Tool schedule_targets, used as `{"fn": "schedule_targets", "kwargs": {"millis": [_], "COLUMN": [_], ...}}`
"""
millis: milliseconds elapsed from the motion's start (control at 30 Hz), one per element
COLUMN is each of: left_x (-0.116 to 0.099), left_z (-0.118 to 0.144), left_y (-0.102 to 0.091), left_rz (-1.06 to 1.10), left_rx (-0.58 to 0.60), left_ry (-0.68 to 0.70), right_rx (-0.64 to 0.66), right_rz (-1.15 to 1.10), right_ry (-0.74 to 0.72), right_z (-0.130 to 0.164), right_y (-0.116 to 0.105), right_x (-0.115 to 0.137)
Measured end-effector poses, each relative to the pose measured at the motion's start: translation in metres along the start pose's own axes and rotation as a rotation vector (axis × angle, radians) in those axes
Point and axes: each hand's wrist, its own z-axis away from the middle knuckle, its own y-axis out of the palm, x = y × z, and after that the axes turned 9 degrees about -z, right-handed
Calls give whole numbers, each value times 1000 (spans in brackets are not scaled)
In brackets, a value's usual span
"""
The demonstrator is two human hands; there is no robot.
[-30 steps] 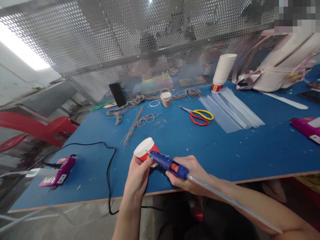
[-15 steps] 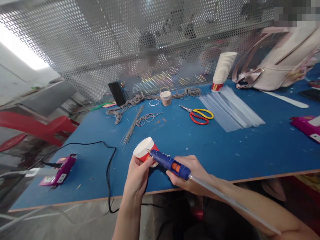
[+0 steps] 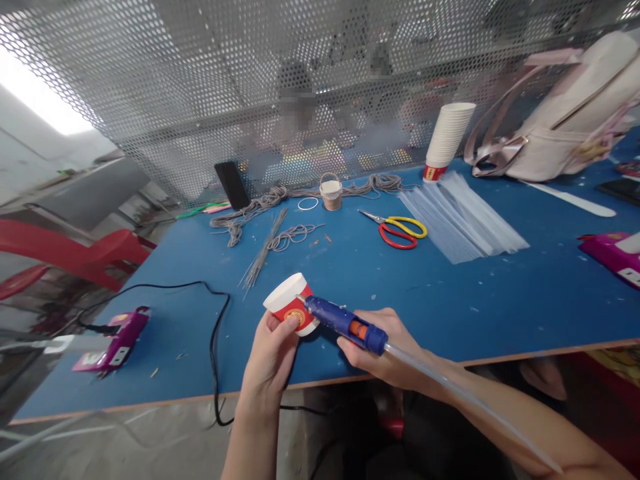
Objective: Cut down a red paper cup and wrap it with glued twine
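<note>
The left hand (image 3: 273,350) is clamped on a small red-and-white paper cup (image 3: 290,311), tipped base-up over the near table edge. It looks light and easily crushed, best gripped gently round its wall. The right hand (image 3: 387,343) is wrapped around a blue hot-glue gun (image 3: 345,323), nozzle touching the cup's side.

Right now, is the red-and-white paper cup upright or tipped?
Tipped: the left hand holds the red-and-white paper cup tilted, its white base facing up.
</note>
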Motion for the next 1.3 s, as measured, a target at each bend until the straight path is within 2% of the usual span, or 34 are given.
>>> {"fn": "schedule_targets", "kwargs": {"millis": [133, 233, 333, 567, 800, 1033, 1200, 1300], "left_x": [-1, -1, -1, 2, 0, 0, 0, 0], "left_z": [-1, -1, 0, 0, 0, 1, 0, 0], "left_y": [1, 2, 1, -1, 0, 0, 0, 0], "left_rz": [5, -2, -7, -28, -15, -50, -44, -23], "left_rx": [5, 10, 13, 26, 11, 24, 2, 15], "left_ry": [9, 14, 3, -17, -13, -21, -17, -12], "right_rx": [-65, -79, -41, 20, -11, 29, -62, -82], "right_rz": [-46, -63, -52, -6, -35, -1, -88, -104], "right_ry": [139, 182, 166, 21, 139, 64, 193, 203], "right_z": [-2, -2, -2, -2, -2, -3, -4, -3], "right_y": [-4, -6, -5, 2, -4, 1, -2, -4], "right_x": [8, 13, 13, 7, 10, 8, 13, 13]}}
